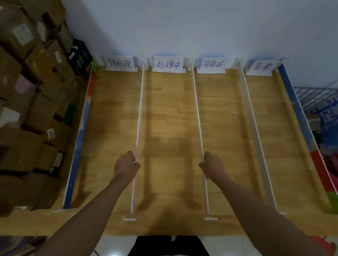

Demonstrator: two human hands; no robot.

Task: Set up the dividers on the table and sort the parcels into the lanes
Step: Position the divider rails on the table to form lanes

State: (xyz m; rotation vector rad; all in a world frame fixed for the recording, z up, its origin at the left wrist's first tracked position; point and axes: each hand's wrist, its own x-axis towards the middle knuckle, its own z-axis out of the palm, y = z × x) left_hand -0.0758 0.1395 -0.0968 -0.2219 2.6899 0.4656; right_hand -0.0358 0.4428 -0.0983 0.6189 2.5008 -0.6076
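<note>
Three thin white dividers stand upright on the wooden table, running from the wall toward me. My left hand grips the top edge of the left divider. My right hand grips the top edge of the middle divider. The right divider stands untouched. Coloured boards form the side walls at the left edge and the right edge. Four white handwritten label cards stand along the back, one per lane. No parcel lies in the lanes.
Stacked cardboard boxes fill the floor left of the table, with a black crate behind them. A wire mesh rack and coloured items sit to the right. A plain wall rises behind the table.
</note>
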